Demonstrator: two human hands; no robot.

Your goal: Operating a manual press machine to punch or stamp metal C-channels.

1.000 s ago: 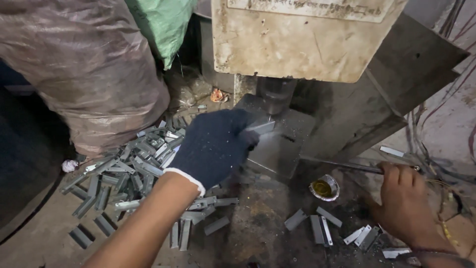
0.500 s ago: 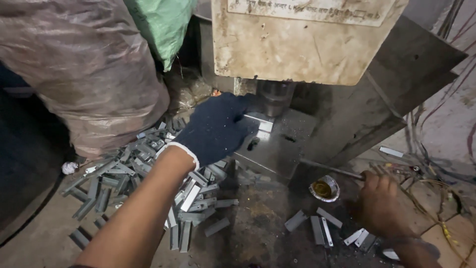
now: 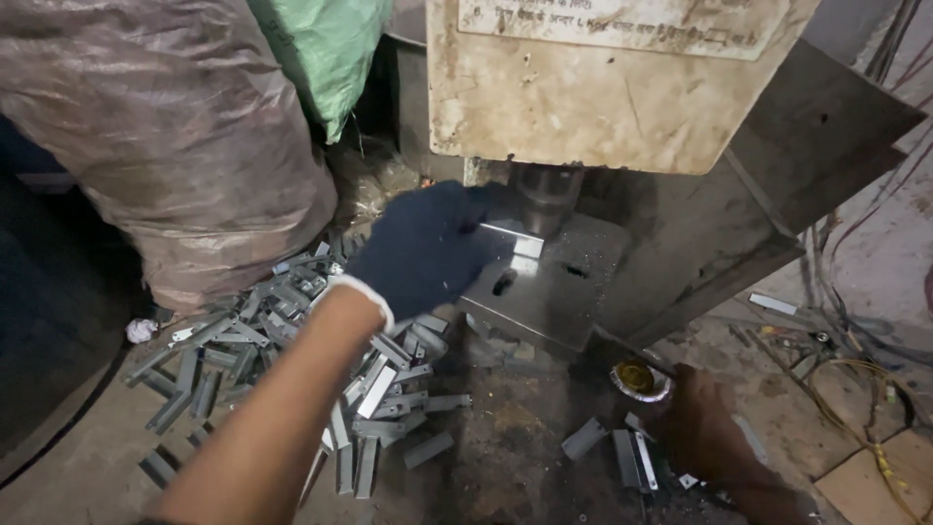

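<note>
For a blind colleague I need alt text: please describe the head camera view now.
A left hand in a dark glove holds a small metal strip on the die block under a press ram. The bare right hand rests low among a few strips, near a small cup. A pile of strips lies at left.

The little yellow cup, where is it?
In the head view, the cup sits low and right of centre, just below the press block, beside the bare right hand.
</note>
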